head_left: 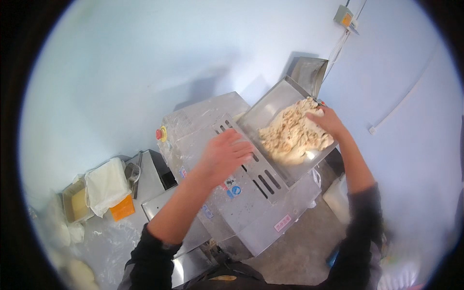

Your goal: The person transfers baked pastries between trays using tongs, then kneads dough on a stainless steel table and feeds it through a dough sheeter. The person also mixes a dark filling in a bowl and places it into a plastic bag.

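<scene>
A large, lumpy mass of pale dough [290, 133] with brownish bits in it lies in the metal tray [253, 113] on the right part of a stainless-steel machine [208, 116]. My right hand [329, 121] touches the dough at its far right edge, its fingers laid out over it; some fingertips are hard to make out. Over the machine's slotted cover [266, 181] is my left hand [226, 152], slightly blurred, with fingers loosely stretched out and nothing in them. I cannot tell whether it touches the metal.
A red button [159, 134] sticks out at the machine's left corner. At left, a white cloth [107, 186] covers a container beside a tray [77, 202], a metal scoop [133, 172] and an orange piece [123, 209]. A white container [337, 199] stands on the floor at right. Walls rise behind.
</scene>
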Demonstrator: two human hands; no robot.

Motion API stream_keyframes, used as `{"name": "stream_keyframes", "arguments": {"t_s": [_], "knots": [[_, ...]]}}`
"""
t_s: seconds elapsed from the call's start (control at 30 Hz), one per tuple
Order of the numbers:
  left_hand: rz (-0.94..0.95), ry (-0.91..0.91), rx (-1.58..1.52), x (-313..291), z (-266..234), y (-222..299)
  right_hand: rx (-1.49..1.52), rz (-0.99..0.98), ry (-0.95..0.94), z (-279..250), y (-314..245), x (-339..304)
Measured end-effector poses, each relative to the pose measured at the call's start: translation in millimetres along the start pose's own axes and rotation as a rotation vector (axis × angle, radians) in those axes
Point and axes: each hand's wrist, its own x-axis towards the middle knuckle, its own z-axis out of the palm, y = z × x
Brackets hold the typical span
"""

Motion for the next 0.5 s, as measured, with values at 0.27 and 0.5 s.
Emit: {"name": "stream_keyframes", "arguments": {"t_s": [0.27, 0.5], "knots": [[0.037, 1.223, 0.271, -228, -182, -94, -0.187, -0.241, 0.117, 121, -16, -50], [-0.362, 0.735, -0.692, -228, -180, -289, -0.043, -0.135, 0.168, 92, -4, -87]]}}
